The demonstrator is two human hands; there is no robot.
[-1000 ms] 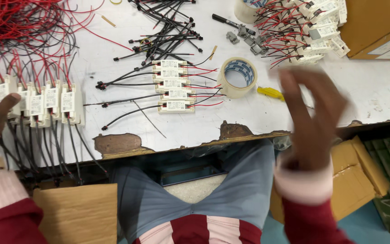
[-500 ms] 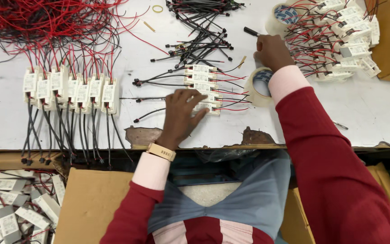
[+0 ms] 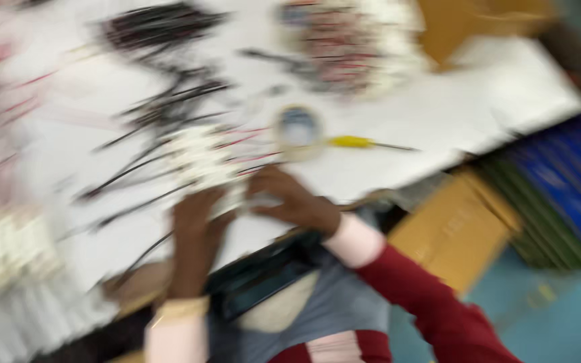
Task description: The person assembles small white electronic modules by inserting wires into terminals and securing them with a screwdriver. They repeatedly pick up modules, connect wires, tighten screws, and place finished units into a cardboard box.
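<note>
Gripping boxy white modules (image 3: 226,195), both hands (image 3: 196,222).

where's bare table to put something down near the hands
Despite the blur, bare white table shows right of the tape roll, above and beyond the yellow-handled tool toward the brown box. A smaller patch lies left of the left hand. The middle is crowded with black wires and white modules; the right hand sits there.
</note>
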